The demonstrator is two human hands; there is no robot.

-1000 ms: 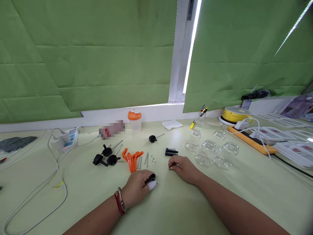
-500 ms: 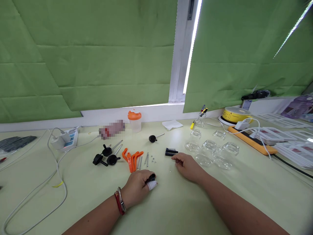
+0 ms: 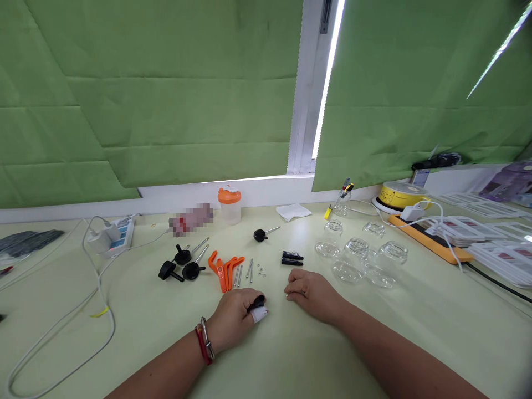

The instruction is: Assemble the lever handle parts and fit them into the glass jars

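My left hand [image 3: 239, 313] is closed around a small black plastic part [image 3: 258, 302], its thumb wrapped in white tape. To its right, my right hand [image 3: 311, 293] rests on the table with thumb and fingers pinched together at the spot of a tiny pale bit; what they hold is too small to make out. Just beyond it lie black tube-shaped parts with a spring [image 3: 292, 259]. Orange plastic handles [image 3: 225, 271], long screws [image 3: 250, 270] and several small nuts [image 3: 260, 270] lie ahead of my left hand.
Black round parts with metal rods [image 3: 191, 270] lie at left, another black part with a rod [image 3: 260, 235] farther back. Upturned glass jars [image 3: 348, 263] stand right, beside an orange power strip [image 3: 430, 238]. An orange-lidded cup [image 3: 230, 208] is at the back; white cables [image 3: 97, 282] curl left.
My right hand has drawn back from the black tube-shaped parts toward me and slightly left, its fingertips now at the tiny pale bit. My left hand keeps its hold, almost still.
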